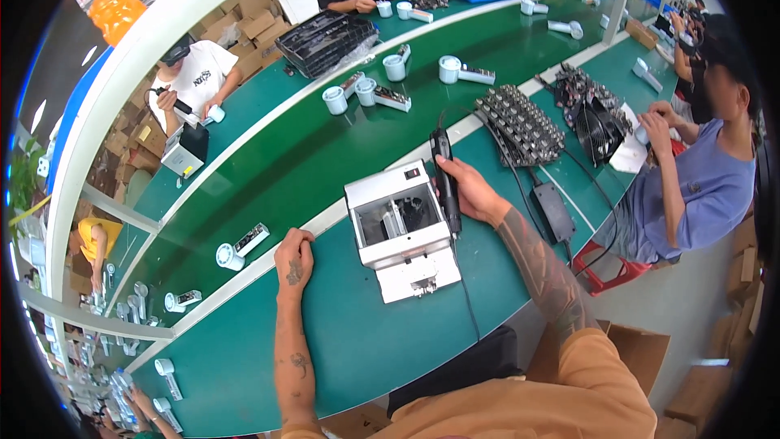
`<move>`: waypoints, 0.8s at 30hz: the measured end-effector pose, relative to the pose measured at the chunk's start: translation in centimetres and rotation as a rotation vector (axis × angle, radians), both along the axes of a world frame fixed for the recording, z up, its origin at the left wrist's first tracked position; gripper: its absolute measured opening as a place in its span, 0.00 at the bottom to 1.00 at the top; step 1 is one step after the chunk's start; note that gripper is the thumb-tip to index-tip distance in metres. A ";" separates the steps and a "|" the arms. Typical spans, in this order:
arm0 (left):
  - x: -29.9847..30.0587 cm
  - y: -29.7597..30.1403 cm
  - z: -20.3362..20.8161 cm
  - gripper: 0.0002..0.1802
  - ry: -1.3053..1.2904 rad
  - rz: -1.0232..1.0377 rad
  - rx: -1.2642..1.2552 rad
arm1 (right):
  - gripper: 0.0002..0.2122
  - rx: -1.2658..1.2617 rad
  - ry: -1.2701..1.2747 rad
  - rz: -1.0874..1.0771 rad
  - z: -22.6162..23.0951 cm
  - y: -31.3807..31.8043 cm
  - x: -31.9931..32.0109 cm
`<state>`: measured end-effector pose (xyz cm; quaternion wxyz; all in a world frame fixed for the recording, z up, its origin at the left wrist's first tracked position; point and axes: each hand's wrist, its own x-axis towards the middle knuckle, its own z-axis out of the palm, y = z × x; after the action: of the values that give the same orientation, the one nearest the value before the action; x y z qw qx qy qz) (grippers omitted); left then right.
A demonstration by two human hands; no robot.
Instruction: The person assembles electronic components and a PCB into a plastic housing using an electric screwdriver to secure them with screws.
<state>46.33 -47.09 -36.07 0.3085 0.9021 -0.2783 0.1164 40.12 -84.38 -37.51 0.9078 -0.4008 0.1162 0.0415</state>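
My right hand (473, 193) is wrapped round a black electric screwdriver (444, 183), held upright along the right side of a white metal box. The box looks like a screw feeder (406, 254); it has an open top compartment, a small switch at the back and a metal plate at its front. A cable hangs from the screwdriver down over the green table (349, 333). To the left of the box, my left hand (294, 258) rests in a loose fist by the white rail (264, 256), with nothing visible in it.
Beyond the rail, a green conveyor belt (301, 167) carries several light-blue handheld housings (230, 256) with exposed boards. At right lie a tray of small metal parts (520, 123), a black power adapter (554, 210) and cables. A co-worker in a purple shirt (707, 175) sits close by; others work opposite.
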 end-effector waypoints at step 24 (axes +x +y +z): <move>19.1 -20.1 1.5 0.27 -0.364 -0.284 0.373 | 0.17 -0.016 0.015 -0.100 0.0 0.7 0.4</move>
<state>65.48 -67.20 -34.59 0.0954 0.8596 -0.4692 0.1787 40.54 -83.71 -37.48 0.9047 -0.4012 0.1434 -0.0017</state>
